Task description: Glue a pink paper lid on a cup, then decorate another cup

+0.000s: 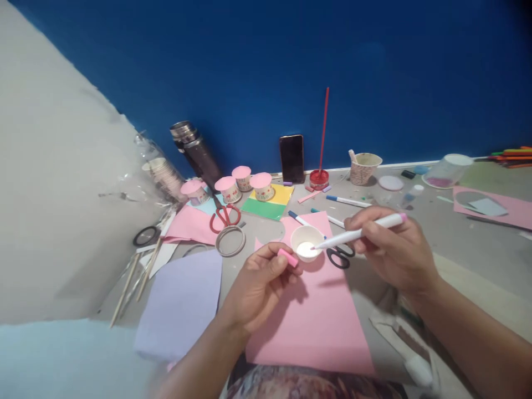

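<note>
Between the thumb and fingers of my left hand point(264, 282) is a small pink marker cap point(287, 257). My right hand point(394, 249) grips a white marker point(357, 233) like a pen, its uncapped tip pointing left over a white paper cup point(306, 235). That cup sits upright on a pink paper sheet point(320, 321), its inside facing me. Whether the tip touches the cup I cannot tell. Black-handled scissors point(338, 257) lie just right of the cup, partly hidden by my right hand.
Several pink-topped cups point(261, 185) stand back left, near red-handled scissors point(225, 218), a tape roll point(230, 241) and a dark flask point(197, 155). A phone point(292, 159) leans on the blue wall. Lilac paper point(180, 307) lies left; a patterned cup point(364, 168) stands back right.
</note>
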A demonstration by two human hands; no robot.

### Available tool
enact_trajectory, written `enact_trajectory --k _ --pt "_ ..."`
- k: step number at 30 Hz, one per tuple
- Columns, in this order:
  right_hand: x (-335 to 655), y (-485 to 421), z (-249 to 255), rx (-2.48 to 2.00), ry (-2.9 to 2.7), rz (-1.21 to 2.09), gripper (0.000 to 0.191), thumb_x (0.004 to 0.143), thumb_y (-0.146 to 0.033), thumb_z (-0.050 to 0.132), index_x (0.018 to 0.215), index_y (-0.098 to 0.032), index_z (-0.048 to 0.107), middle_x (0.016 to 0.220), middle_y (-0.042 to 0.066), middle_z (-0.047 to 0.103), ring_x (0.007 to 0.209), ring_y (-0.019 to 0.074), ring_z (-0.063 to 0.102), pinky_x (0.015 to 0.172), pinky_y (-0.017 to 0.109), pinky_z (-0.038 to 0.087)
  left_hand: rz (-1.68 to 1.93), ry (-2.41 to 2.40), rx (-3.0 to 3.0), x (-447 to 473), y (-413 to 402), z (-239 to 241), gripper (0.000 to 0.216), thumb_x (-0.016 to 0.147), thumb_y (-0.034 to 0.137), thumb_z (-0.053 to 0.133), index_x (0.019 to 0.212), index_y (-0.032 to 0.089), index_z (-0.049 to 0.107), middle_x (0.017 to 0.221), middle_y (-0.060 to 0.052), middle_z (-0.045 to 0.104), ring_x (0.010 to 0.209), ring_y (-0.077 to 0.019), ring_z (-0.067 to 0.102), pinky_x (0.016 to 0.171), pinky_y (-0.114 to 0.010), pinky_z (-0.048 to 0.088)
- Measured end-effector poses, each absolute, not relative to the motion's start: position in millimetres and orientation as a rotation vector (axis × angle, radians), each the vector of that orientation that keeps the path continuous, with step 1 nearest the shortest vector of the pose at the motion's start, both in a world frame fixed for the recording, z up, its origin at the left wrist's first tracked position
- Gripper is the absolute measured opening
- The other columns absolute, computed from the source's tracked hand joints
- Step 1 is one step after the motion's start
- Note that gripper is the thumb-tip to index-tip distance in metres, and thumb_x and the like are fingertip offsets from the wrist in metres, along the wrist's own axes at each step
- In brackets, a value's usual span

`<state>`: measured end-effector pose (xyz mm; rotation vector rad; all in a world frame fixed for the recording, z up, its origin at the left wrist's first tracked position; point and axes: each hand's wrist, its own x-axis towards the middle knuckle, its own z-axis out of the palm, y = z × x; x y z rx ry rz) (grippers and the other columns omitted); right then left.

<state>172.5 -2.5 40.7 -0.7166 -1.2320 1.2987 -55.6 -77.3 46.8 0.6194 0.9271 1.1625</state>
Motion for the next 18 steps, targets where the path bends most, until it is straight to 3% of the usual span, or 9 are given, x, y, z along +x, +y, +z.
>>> enact_trajectory --k 7,10,14,18 --pt "172.8 -11.1 38.2 -0.741 -1.325 1.316 0.024 0.088 -0.044 0.081 0.084 -0.021 0.079 0.059 0.001 0.068 0.05 0.0147 0.062 0.046 0.025 0.05 1.186 0.809 0.397 -41.7 -78.8 33.5 0.027 0.079 0.035 0.091 0.088 0.017 0.073 0.095 -0.005 0.075 0.091 -0.0165 0.074 0.076 -0.024 0.06" --pt "172.6 -9.7 40.2 -0.727 -1.31 1.318 0.025 0.089 -0.044 0.08 0.082 -0.02 0.079 0.056 0.0 0.066 0.048 0.014 0.06 0.044 0.025 0.049 1.2 0.812 0.423 -39.6 -77.7 32.6 0.029 0.079 0.037 0.091 0.086 0.017 0.072 0.09 -0.003 0.074 0.087 -0.0144 0.074 0.073 -0.021 0.059" --pt "172.7 -9.1 42.7 -0.721 -1.304 1.307 0.029 0.087 -0.048 0.082 0.081 -0.02 0.079 0.054 0.001 0.065 0.046 0.0136 0.06 0.044 0.024 0.048 1.225 0.956 0.685 -37.2 -78.8 34.0 0.028 0.083 0.041 0.088 0.09 0.019 0.072 0.088 -0.003 0.076 0.084 -0.0179 0.076 0.072 -0.026 0.06" --pt "174.1 -10.4 43.8 -0.707 -1.322 1.301 0.03 0.088 -0.049 0.081 0.082 -0.02 0.079 0.055 0.0 0.065 0.048 0.0132 0.06 0.045 0.024 0.048 1.241 1.224 1.092 -36.1 -84.0 33.8 0.019 0.084 0.03 0.085 0.099 0.019 0.079 0.084 -0.002 0.073 0.073 -0.0127 0.067 0.067 -0.023 0.054"
